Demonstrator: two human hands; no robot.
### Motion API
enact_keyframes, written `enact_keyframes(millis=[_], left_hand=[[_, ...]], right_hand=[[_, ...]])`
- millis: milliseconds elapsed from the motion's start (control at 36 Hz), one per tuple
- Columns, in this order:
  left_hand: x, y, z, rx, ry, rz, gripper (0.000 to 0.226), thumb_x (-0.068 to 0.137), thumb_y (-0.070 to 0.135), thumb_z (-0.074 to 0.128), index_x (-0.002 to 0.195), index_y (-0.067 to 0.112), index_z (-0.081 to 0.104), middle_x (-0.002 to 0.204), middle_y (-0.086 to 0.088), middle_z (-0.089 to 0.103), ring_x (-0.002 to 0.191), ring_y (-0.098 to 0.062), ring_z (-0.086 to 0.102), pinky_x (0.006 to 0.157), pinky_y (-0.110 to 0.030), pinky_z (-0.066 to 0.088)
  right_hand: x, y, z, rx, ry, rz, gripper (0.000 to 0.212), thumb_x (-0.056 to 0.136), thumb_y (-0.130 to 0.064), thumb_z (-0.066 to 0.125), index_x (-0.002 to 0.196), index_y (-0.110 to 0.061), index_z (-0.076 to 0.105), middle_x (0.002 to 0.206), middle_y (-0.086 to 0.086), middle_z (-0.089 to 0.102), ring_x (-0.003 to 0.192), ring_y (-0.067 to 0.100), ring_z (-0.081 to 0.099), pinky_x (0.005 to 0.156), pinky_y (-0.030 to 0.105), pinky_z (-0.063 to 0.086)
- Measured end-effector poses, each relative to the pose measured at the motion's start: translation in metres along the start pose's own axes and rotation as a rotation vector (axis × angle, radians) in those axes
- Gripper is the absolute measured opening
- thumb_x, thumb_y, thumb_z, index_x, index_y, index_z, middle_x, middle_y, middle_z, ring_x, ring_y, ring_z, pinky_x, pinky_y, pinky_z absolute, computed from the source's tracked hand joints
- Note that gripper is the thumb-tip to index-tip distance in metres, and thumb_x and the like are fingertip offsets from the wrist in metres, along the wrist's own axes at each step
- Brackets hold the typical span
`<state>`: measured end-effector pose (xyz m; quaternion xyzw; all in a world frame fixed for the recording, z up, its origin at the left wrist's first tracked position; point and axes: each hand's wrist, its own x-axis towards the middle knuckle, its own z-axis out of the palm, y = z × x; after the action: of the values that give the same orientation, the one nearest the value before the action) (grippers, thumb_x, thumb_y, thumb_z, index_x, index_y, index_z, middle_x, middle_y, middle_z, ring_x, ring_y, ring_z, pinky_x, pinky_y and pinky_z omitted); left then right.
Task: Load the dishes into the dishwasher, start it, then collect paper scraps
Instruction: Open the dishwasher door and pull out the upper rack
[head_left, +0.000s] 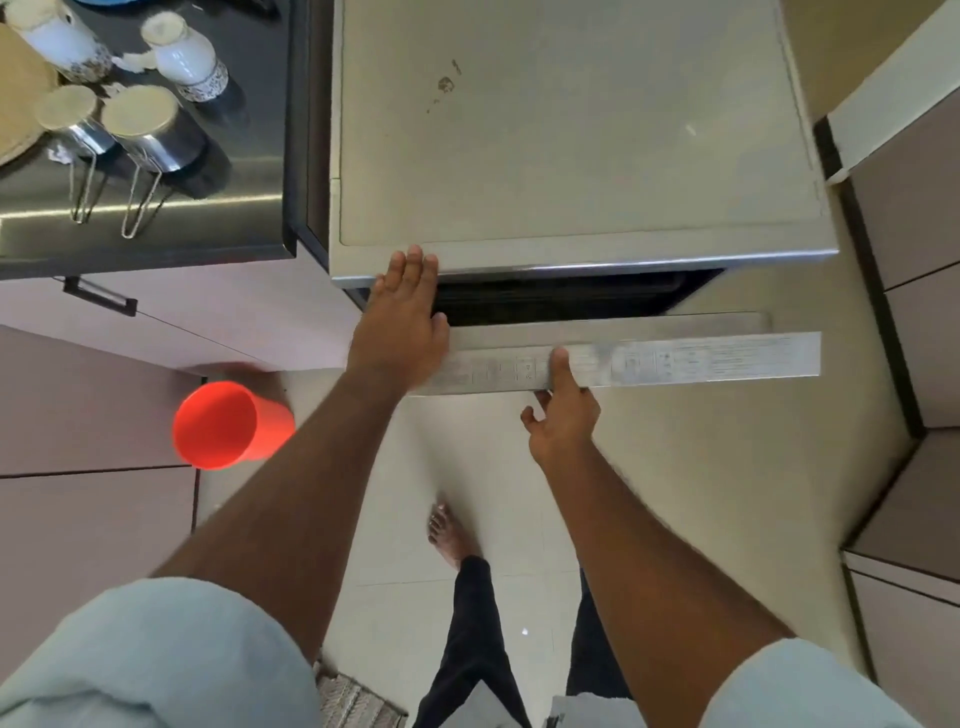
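Both hands (405, 317) on dishwasher door (675, 358), seemingly ajar.

Small print and symbols are showing along the dishwasher door's control strip (675, 358), all too blurred for reading anything.

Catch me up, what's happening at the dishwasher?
A person stands over the dishwasher, whose door is ajar, with a dark gap under the top. The left hand lies flat, fingers straight, over the front left corner. The right hand has a finger on the control strip along the door's top edge, apparently pressing a button. Cups sit upside down on the counter to the left; a red cup is lower left.
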<state>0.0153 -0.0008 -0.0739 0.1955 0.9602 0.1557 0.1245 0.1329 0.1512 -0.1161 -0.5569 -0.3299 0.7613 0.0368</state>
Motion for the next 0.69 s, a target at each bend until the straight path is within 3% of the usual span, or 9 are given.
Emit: enact_keyframes(millis=[56, 111, 194, 250, 306, 361, 444, 500, 694], left_hand=[[-0.001, 0.000, 0.005, 0.056, 0.013, 0.008, 0.067, 0.104, 0.027, 0.037, 0.160, 0.009, 0.006, 0.168, -0.012, 0.002, 0.155, -0.027, -0.002, 0.126, -0.043, 0.001], [-0.002, -0.001, 0.006, 0.108, 0.021, 0.016, 0.067, 0.104, 0.028, 0.036, 0.160, 0.008, 0.005, 0.168, -0.013, 0.002, 0.155, -0.028, -0.001, 0.125, -0.044, 0.001], [-0.003, -0.005, 0.006, 0.150, 0.019, 0.045, 0.068, 0.104, 0.028, 0.036, 0.161, 0.009, 0.003, 0.168, -0.012, 0.000, 0.155, -0.027, -0.002, 0.125, -0.044, 0.000], [-0.004, -0.005, 0.006, 0.165, 0.005, 0.052, 0.069, 0.104, 0.028, 0.036, 0.161, 0.009, 0.001, 0.168, -0.012, -0.002, 0.155, -0.027, -0.004, 0.125, -0.044, 0.000], [-0.006, -0.005, 0.007, 0.181, -0.006, 0.046, 0.070, 0.104, 0.029, 0.036, 0.160, 0.010, -0.001, 0.168, -0.011, -0.005, 0.155, -0.026, -0.006, 0.125, -0.044, -0.001], [-0.007, -0.005, 0.009, 0.197, -0.009, 0.047, 0.071, 0.104, 0.029, 0.037, 0.160, 0.010, -0.003, 0.168, -0.011, -0.007, 0.155, -0.025, -0.008, 0.125, -0.045, -0.002], [-0.010, -0.005, 0.011, 0.213, -0.008, 0.048, 0.074, 0.103, 0.028, 0.040, 0.160, 0.011, -0.004, 0.168, -0.010, -0.007, 0.155, -0.025, -0.009, 0.125, -0.046, -0.001], [-0.010, -0.005, 0.012, 0.219, -0.012, 0.046, 0.076, 0.102, 0.027, 0.042, 0.160, 0.011, -0.004, 0.168, -0.010, -0.007, 0.155, -0.025, -0.009, 0.125, -0.047, -0.001], [-0.024, 0.005, 0.027, 0.316, 0.021, 0.032, 0.083, 0.097, 0.033, 0.047, 0.160, 0.006, 0.000, 0.168, -0.013, -0.003, 0.155, -0.028, -0.003, 0.124, -0.053, 0.001]], right_hand=[[-0.008, 0.012, -0.013, -0.049, 0.075, -0.006, 0.051, 0.075, -0.047, 0.084, 0.112, -0.031, 0.052, 0.114, -0.003, 0.065, 0.105, 0.019, 0.063, 0.087, 0.043, 0.054], [-0.015, 0.017, -0.023, -0.170, 0.252, -0.035, 0.080, 0.064, -0.052, 0.090, 0.120, -0.027, 0.039, 0.115, -0.002, 0.055, 0.100, 0.019, 0.058, 0.079, 0.037, 0.057], [-0.022, 0.021, -0.042, -0.532, 0.525, -0.130, 0.121, 0.050, -0.058, 0.093, 0.138, -0.013, 0.023, 0.130, 0.007, 0.035, 0.115, 0.028, 0.045, 0.094, 0.043, 0.049], [-0.026, 0.026, -0.058, -0.773, 0.603, -0.277, 0.130, 0.048, -0.066, 0.089, 0.146, -0.022, 0.016, 0.144, 0.009, 0.025, 0.127, 0.035, 0.038, 0.100, 0.053, 0.041], [-0.025, 0.031, -0.071, -1.070, 0.568, -0.518, 0.121, 0.057, -0.067, 0.084, 0.151, -0.034, 0.015, 0.157, 0.009, 0.016, 0.138, 0.037, 0.031, 0.104, 0.057, 0.037], [-0.020, 0.032, -0.076, -1.378, 0.402, -0.691, 0.101, 0.076, -0.060, 0.074, 0.155, -0.037, 0.016, 0.165, 0.007, 0.005, 0.151, 0.035, 0.012, 0.115, 0.060, 0.021], [-0.009, 0.034, -0.082, -1.836, 0.120, -0.804, 0.056, 0.102, -0.050, 0.039, 0.154, -0.033, 0.026, 0.167, 0.002, 0.008, 0.154, 0.023, -0.002, 0.117, 0.064, -0.003], [-0.006, 0.037, -0.088, -1.896, -0.005, -0.764, 0.050, 0.106, -0.044, 0.025, 0.154, -0.031, 0.027, 0.166, -0.002, 0.016, 0.154, 0.019, 0.001, 0.118, 0.065, -0.001], [-0.001, 0.051, -0.127, -2.031, -0.129, -0.788, 0.052, 0.104, -0.047, 0.027, 0.153, -0.029, 0.032, 0.159, -0.001, 0.034, 0.150, 0.024, 0.024, 0.119, 0.059, 0.009]])
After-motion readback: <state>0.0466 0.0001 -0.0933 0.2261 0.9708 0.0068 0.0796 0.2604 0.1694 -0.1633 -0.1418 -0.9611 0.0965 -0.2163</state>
